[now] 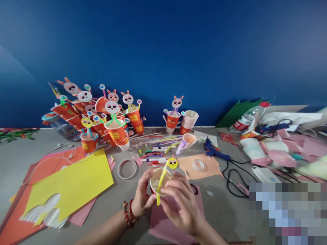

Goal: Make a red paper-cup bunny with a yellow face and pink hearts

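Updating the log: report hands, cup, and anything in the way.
Left hand gripping paper cup. Right hand at its rim. Yellow strip across the mouth. Pink sheet below.

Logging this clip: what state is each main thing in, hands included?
Held cup: mouth up.
Left hand: closed around the cup's side.
Right hand: fingers at the cup's rim; exact grip unclear.
Yellow straw: lying across the cup's mouth.
Yellow sheet: cut, with rounded gaps.
Bunny cups: assembled, several tilted.
Cup stack: nested, mouths up.
Glue gun: set down.
Tape roll: flat on orange paper.
Bottle: capped, tilted.
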The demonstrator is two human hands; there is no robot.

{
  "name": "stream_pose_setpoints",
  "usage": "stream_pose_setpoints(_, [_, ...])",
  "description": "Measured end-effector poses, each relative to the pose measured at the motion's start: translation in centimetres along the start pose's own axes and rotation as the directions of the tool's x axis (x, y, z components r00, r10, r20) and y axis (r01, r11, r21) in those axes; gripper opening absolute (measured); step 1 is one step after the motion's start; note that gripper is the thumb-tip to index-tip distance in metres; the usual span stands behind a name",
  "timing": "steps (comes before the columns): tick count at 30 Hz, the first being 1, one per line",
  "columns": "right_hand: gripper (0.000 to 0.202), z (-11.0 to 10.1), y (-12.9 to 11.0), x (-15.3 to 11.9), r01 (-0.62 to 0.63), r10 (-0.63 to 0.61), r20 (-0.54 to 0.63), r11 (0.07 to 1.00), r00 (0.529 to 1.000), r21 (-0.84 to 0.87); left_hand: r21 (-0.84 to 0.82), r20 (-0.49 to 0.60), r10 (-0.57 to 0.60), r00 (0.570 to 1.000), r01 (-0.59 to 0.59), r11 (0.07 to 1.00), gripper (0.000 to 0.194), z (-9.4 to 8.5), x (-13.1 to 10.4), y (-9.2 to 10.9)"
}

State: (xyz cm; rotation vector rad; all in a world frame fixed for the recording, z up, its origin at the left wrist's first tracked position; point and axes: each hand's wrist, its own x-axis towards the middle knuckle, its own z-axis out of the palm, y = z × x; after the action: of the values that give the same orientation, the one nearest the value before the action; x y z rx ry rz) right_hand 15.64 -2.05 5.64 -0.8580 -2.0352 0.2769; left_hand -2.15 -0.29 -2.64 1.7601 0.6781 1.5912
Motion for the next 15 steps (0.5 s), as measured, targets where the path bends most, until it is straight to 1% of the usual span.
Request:
stream_pose_setpoints(2, [0.023,0.0,-0.1,0.0,0.002,-0.003,0.003,1.000,1.000,0.020,0.034,-0.016,0.066,0.998,-0.065,0.997,0.060,0.0,0.3,0.1])
stream_pose_setpoints(4, [0.023,-0.1,-0.2,0.0,0.005,-0.005,0.021,0.999,1.000,0.039,0.049,-0.015,0.089,0.996,-0.088,0.995,0.060,0.0,0.6,0.5])
stream_pose_setpoints(6, [0.024,-0.2,-0.2,0.1,0.000,-0.003,0.049,0.998,0.999,0.059,0.035,-0.016,0.062,0.998,-0.061,0.997,0.058,0.0,0.8,0.9])
stream_pose_setpoints(9, [0.025,-0.4,-0.3,0.1,-0.010,0.004,0.082,0.997,0.997,0.079,-0.030,-0.050,-0.012,0.999,0.011,1.000,0.056,-0.2,0.6,1.2])
stream_pose_setpoints(10, [0.024,-0.5,-0.3,0.2,-0.012,0.005,0.086,0.996,0.996,0.083,-0.045,-0.051,-0.021,0.998,0.019,0.999,0.056,-0.2,0.5,1.2])
stream_pose_setpoints(15, [0.023,-0.6,-0.6,0.4,0.005,-0.013,0.088,0.996,0.996,0.092,-0.039,0.003,0.000,1.000,0.000,0.999,0.062,-0.2,0.2,1.2])
